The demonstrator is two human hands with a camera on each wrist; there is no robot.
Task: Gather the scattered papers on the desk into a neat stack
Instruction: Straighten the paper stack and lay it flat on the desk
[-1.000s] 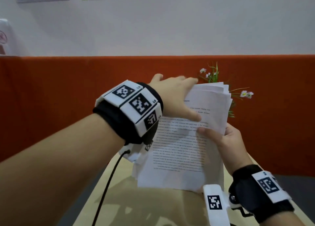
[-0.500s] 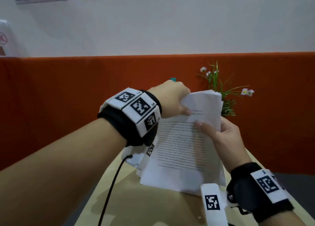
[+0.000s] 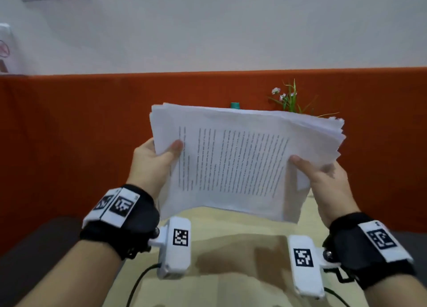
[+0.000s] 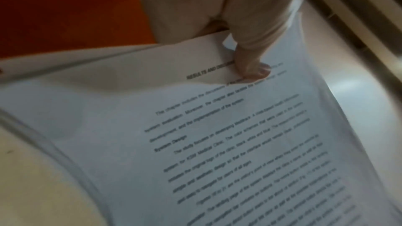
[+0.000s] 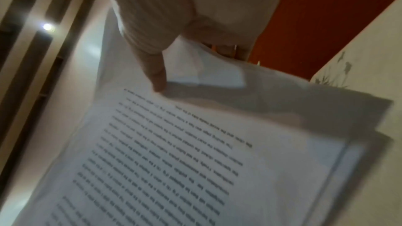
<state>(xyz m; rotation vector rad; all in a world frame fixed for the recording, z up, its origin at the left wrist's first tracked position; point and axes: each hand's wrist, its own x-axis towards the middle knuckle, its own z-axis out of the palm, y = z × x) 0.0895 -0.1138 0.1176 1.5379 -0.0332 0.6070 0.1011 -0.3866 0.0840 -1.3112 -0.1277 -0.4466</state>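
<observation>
A stack of white printed papers (image 3: 240, 161) is held up above the desk (image 3: 231, 237), long side across, text lines running sideways. My left hand (image 3: 157, 158) grips its left edge, thumb on the top sheet and fingers hidden behind. My right hand (image 3: 318, 175) grips the right edge the same way. The right edges of the sheets fan out unevenly. In the left wrist view my thumb (image 4: 252, 68) presses on the papers (image 4: 195, 135). In the right wrist view my thumb (image 5: 156, 78) lies on the papers (image 5: 174, 152), beside a folded-over corner.
An orange partition (image 3: 69, 133) runs along the far edge of the light wooden desk. A small plant with white flowers (image 3: 288, 98) and a teal object (image 3: 235, 105) stand behind the papers. A black cable (image 3: 136, 286) trails from my left wrist camera.
The stack has turned from upright to lying sideways. My left hand has left the top edge and now holds the left edge; my right hand has shifted to the right edge.
</observation>
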